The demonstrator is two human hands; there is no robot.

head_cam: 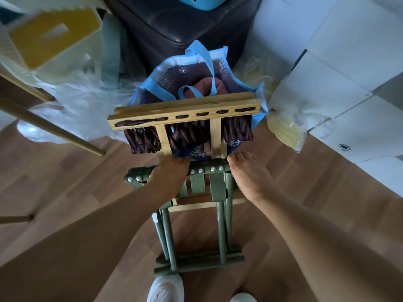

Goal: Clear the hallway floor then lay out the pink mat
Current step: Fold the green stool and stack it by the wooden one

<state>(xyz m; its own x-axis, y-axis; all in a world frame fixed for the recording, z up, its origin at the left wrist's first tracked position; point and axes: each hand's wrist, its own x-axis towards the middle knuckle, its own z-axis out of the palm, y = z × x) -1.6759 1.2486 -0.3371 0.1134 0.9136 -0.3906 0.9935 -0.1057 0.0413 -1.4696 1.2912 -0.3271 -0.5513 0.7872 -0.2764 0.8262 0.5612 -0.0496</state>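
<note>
Dark leather seat (pixel 174 25) top centre, blue helmet (pixel 205 2) just above it at frame edge. Top left: blurred yellow panel (pixel 54 33) w/ a slot, clear plastic bags (pixel 82 101) heaped below it. Wooden leg (pixel 54 129) slants down to wood floor (pixel 65 182) at left; 2nd leg (pixel 15 219) at lower left edge. Right: white cabinets (pixel 327 73) w/ small metal handle (pixel 344 147); clear bag of yellow stuff (pixel 285 127) against cabinets.

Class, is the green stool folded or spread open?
Folded. On the green stool, legs lie flat together and both foot bars sit side by side.
</note>
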